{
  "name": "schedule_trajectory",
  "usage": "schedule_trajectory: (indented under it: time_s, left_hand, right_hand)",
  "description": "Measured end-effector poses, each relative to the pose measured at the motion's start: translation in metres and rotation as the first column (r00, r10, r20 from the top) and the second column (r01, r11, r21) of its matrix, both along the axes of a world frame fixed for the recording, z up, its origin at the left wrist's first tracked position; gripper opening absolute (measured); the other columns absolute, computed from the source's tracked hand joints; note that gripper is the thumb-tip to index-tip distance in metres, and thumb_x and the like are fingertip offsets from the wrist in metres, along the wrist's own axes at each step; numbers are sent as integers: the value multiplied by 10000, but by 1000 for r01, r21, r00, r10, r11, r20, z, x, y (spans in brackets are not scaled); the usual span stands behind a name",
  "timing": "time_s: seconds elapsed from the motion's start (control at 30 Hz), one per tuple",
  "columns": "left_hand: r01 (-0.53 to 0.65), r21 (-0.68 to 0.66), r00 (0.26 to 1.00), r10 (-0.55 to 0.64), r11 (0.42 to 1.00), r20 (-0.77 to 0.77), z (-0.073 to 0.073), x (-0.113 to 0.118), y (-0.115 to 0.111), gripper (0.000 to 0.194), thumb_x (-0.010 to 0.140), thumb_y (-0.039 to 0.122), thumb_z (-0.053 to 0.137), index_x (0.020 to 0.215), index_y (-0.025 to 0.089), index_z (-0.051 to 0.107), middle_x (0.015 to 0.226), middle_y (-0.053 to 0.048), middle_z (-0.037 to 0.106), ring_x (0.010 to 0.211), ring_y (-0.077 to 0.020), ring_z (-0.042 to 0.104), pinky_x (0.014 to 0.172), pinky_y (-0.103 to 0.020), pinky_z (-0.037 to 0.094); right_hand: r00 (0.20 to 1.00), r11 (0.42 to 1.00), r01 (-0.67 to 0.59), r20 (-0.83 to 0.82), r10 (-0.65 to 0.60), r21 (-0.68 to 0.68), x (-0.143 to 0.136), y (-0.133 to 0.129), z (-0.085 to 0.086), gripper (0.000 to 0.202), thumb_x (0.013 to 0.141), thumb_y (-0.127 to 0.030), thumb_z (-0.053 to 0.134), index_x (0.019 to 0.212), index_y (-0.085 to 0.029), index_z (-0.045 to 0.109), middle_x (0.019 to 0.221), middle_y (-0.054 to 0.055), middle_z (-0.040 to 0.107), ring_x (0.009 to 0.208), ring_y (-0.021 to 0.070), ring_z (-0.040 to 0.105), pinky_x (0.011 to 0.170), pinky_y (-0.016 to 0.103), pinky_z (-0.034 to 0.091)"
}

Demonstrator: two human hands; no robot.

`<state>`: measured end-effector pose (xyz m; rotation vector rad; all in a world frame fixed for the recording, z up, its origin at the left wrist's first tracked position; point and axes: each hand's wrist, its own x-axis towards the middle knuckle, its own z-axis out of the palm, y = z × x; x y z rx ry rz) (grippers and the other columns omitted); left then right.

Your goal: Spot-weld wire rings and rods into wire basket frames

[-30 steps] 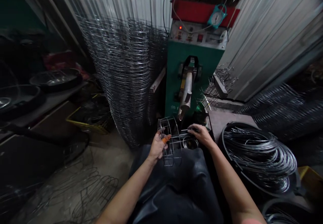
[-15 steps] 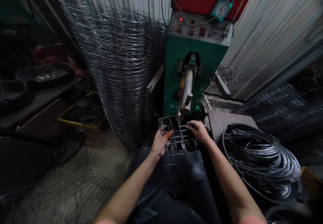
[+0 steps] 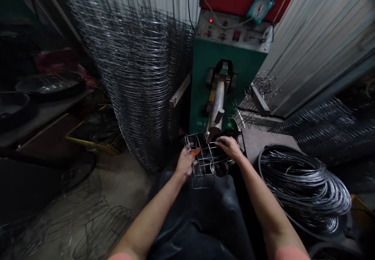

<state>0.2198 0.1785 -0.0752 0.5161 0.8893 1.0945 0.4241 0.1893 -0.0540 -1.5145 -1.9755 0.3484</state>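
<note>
My left hand [image 3: 184, 163] is closed around the left side of a small wire frame [image 3: 200, 159] made of crossing metal rods. An orange finger cover [image 3: 195, 152] is on a digit of that hand. On the other side, the fingers of my right hand [image 3: 229, 147] pinch the end of a metal wire [image 3: 212, 142] lying across the frame. Directly above the frame is the tip of the metal electrode arm [image 3: 216, 103] of a green spot welding machine [image 3: 202, 72]; whether it touches the wire I cannot tell.
Tall stacks of wire rings [image 3: 140, 72] stand left of the machine. To my right, a round tub [image 3: 261, 166] holds many loose wires [image 3: 310, 185]. A teal dial clock or timer [image 3: 259, 7] hangs at the machine's top. Bent wire pieces [image 3: 102, 221] lie on the floor at left.
The view has shifted slightly. Both hands stay on the wire frame under the electrode tip, with the right hand and its wire a touch higher.
</note>
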Motion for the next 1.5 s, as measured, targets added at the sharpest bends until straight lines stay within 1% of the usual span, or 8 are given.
schedule_trajectory:
  time_s: [0.13,0.3,0.43,0.57,0.7,0.9,1.27,1.5]
  left_hand:
    - [1,-17,1000,-2,1000,-19,1,0,1,649,463,270,812,995,179,451,686,61,486,405,-1,309,346,-150,188]
    - [4,-20,1000,-5,1000,-31,2,0,0,636,458,270,823,972,185,457,608,98,399,399,-2,272,353,-145,193]
    - [-7,-6,999,7,1000,-38,2,2,-1,641,459,282,823,975,182,457,646,84,422,408,2,284,350,-144,197]
    - [-19,12,999,19,1000,-36,0,3,0,650,463,293,821,986,181,451,652,82,419,414,-2,294,350,-149,199]
    - [-31,26,999,32,999,-38,-2,5,1,648,471,297,814,997,187,452,659,85,423,404,3,269,351,-153,196]
    - [-39,33,999,40,999,-34,2,4,4,645,469,294,807,997,188,451,656,91,423,400,7,270,356,-151,191]
    - [-63,48,998,63,997,0,3,1,16,622,487,256,807,993,184,453,630,90,427,405,-6,295,349,-151,196]
    - [-65,41,997,63,997,32,3,2,28,569,500,214,792,946,172,441,634,80,470,396,-4,287,344,-148,193]
  right_hand:
    - [1000,1000,-10,17,10,13,1,-1,-3,256,860,-411,503,784,-207,638,787,25,675,746,167,612,720,288,402]
    - [999,995,7,39,-11,104,2,-13,-6,209,838,-395,546,919,-210,600,930,48,654,884,190,589,812,325,391]
    - [991,993,-41,133,27,109,8,-19,-5,215,840,-401,538,780,-212,624,1077,72,619,1035,230,528,906,393,334]
    - [998,996,57,13,-58,63,19,-22,-7,329,816,-481,532,658,-201,599,1082,79,612,1043,244,518,929,429,313]
    - [993,993,104,-55,-101,47,18,-22,-10,345,782,-527,548,652,-210,590,1077,68,598,1061,245,494,942,431,308]
    - [995,991,95,-21,-94,92,8,-16,-13,312,781,-508,567,672,-218,605,1041,65,600,1051,255,479,934,455,288]
    - [998,997,56,-34,-54,49,6,-5,-7,286,760,-491,602,661,-223,604,1080,52,579,1078,251,454,953,439,299]
    - [994,995,95,-64,-94,12,5,10,-8,314,742,-514,604,643,-216,599,1079,57,572,1080,254,448,959,435,293]
